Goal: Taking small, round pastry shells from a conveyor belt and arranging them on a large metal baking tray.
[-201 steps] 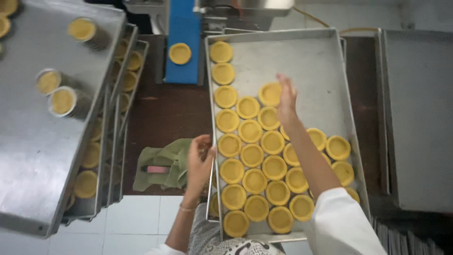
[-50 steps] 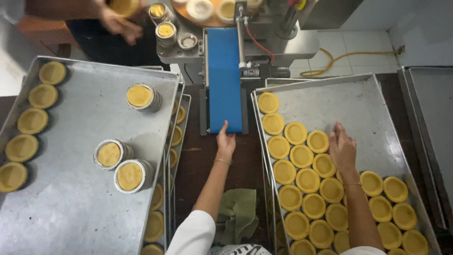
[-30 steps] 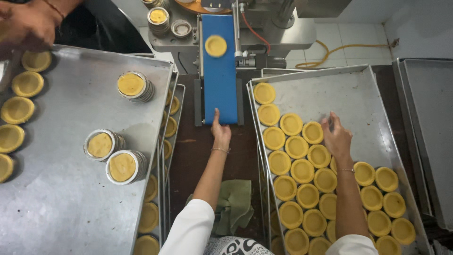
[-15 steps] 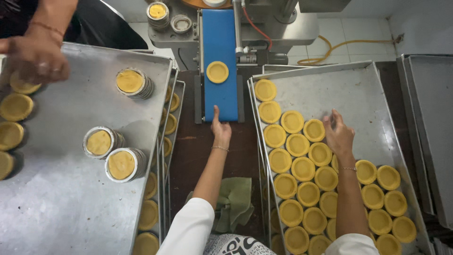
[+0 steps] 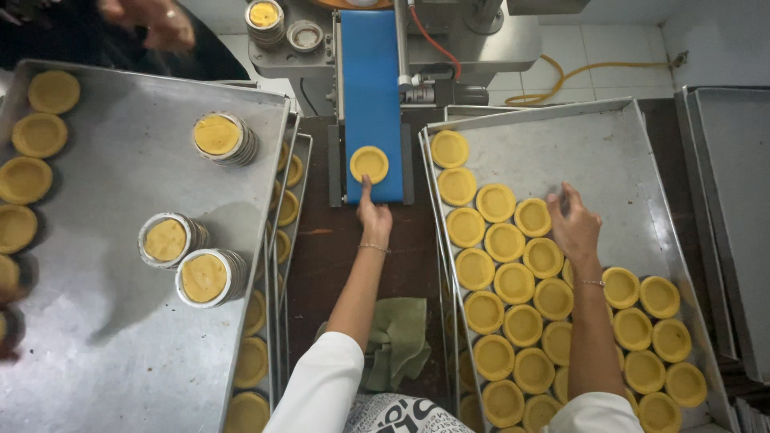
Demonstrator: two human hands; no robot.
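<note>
pastry shell, round and yellow, lies near the end of the blue conveyor belt. the left hand reaches for it, fingertip at its near edge, grip released and grasping nothing. the right hand hovers with spread fingers, also released, over rows of like shells on the steel tray, just above one beside the upper rows.

soft dough could dent or tear, i judge, if pinched at the rim, and the shell might slide off the belt's end onto the dark desk if the pick is slow.

no labels or signs show; three round metal tins filled with dough stand on the left tray. another person's hand is blurred at top left.
</note>
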